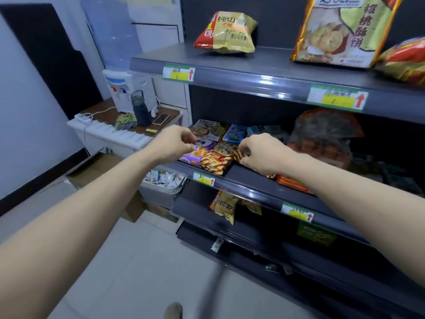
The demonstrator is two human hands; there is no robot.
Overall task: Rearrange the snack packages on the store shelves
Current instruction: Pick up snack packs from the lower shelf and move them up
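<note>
Both my hands reach over the left end of the middle shelf (248,180). My right hand (264,154) pinches the edge of a red-and-yellow striped snack packet (238,155). A second striped packet (215,162) lies just left of it, next to a purple packet (196,155). My left hand (174,142) hovers over the purple packet with its fingers curled, and I cannot see anything held in it. Behind them lie a cookie packet (205,130) and a blue packet (235,134).
The top shelf (264,77) carries a yellow chip bag (226,33) and a tall cookie bag (340,31). A large netted bag (322,139) fills the middle shelf's right. A chip bag (224,207) sits one shelf lower. A side table with a water dispenser (125,90) stands left.
</note>
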